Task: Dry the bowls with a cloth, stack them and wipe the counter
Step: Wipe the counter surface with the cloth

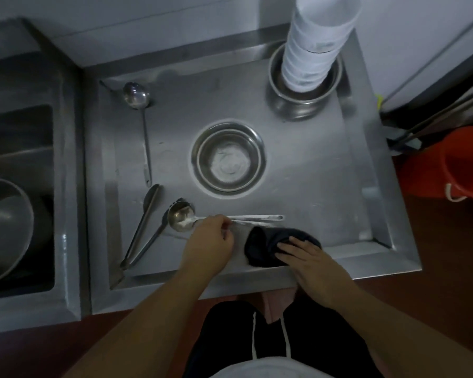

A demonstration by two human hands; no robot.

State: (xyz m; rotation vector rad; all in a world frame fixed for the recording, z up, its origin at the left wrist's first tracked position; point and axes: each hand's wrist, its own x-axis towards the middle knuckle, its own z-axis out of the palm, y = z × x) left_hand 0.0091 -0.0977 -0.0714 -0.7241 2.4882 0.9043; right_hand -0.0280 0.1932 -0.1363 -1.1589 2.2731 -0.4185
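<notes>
Cloth [268,246] lies bunched at counter [325,186] front edge, soft and limp; right hand [306,257] presses flat on it. Left hand [210,241] pinches ladle [180,219] handle; steel, likely slippery

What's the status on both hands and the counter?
Left hand gripping steel ladle handle. Right hand flat on dark cloth. Steel counter holds nested steel bowls, more ladles.
</notes>
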